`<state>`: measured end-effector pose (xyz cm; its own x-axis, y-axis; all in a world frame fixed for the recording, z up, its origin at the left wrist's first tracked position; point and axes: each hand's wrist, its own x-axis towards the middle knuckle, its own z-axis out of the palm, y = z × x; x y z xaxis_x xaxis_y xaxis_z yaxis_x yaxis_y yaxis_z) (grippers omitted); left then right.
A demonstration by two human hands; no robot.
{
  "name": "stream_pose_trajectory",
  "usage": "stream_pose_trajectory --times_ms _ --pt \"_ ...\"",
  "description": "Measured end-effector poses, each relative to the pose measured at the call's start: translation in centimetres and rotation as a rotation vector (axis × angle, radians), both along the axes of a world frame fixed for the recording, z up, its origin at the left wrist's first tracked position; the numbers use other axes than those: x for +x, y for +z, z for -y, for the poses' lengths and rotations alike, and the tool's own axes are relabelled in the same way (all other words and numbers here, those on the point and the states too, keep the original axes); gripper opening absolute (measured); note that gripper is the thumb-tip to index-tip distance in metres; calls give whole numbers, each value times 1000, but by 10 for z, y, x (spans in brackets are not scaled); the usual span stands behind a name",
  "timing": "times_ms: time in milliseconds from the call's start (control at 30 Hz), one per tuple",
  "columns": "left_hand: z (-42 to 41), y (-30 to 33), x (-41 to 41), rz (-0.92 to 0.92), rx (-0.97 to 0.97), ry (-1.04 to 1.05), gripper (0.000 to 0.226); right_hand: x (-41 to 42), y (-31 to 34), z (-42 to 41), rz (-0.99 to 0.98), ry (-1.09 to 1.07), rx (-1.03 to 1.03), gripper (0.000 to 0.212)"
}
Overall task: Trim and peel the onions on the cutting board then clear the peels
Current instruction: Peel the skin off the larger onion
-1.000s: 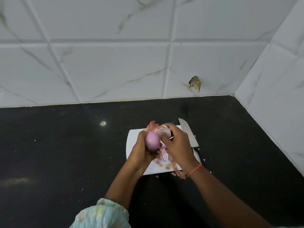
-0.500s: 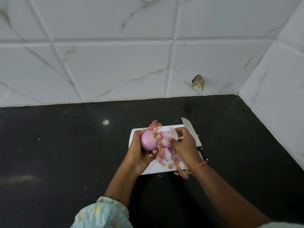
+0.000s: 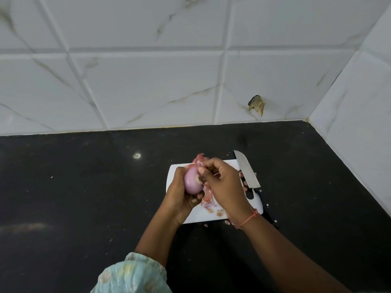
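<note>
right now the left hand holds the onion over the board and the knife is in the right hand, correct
Not quite. In the head view the knife lies on the board's far right edge, in no hand. The right hand is pinching peel off the onion, which the left hand holds.

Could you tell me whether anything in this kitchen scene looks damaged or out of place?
Yes: the wall tile just above the counter has a chipped, broken hole. Small peel scraps have also spilled off the cutting board onto the black counter, and the knife lies partly over the board's edge.
</note>
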<state>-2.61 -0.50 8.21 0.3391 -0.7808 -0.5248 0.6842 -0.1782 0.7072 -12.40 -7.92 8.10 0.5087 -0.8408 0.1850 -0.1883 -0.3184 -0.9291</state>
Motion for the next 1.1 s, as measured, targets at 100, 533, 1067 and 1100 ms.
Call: stream_pose_trajectory --times_ms 100,533,1067,1100 --pt "2 0 1 -86 7 33 42 -4 -8 4 76 1 198 11" --pt "2 -5 5 -212 -16 59 46 -13 -11 4 -114 -48 -295 12" --pt "5 0 2 -66 19 124 42 -7 -14 -4 -169 104 -235 8" --pt "5 1 2 -56 19 124 41 -7 -15 -4 -189 116 -242 8"
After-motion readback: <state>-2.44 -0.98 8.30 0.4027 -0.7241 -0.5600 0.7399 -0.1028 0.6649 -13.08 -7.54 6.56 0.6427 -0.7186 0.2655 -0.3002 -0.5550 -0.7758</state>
